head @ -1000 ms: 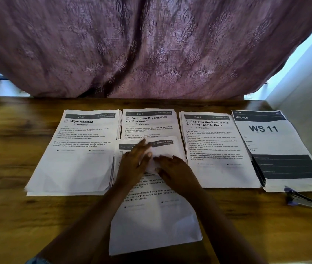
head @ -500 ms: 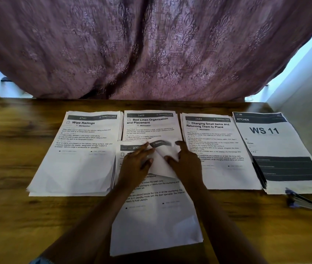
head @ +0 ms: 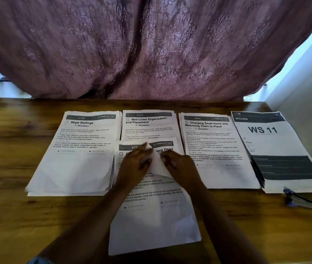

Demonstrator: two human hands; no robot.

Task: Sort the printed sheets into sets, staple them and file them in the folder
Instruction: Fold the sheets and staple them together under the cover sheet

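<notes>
Two grips, left hand (head: pixel 134 166) and right hand (head: pixel 181 166), both tight on the folded top sheet (head: pixel 158 165).

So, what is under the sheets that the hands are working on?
The sheets' far edge overlaps the Bed Linen stack, whose lower half is hidden; the rest lies on the wooden table.

The table (head: pixel 18 216) in front of me is wood, brown with a strong grain and a soft sheen. The top sheet (head: pixel 157 225) nearest me is thin matt white paper, blank on its folded-over corner. The WS 11 sheet (head: pixel 277 149) carries flat dark printed bands. The curtain (head: pixel 151 44) behind is mauve cloth with a raised woven pattern. The stapler (head: pixel 301 200) looks like blue plastic with bright metal.
</notes>
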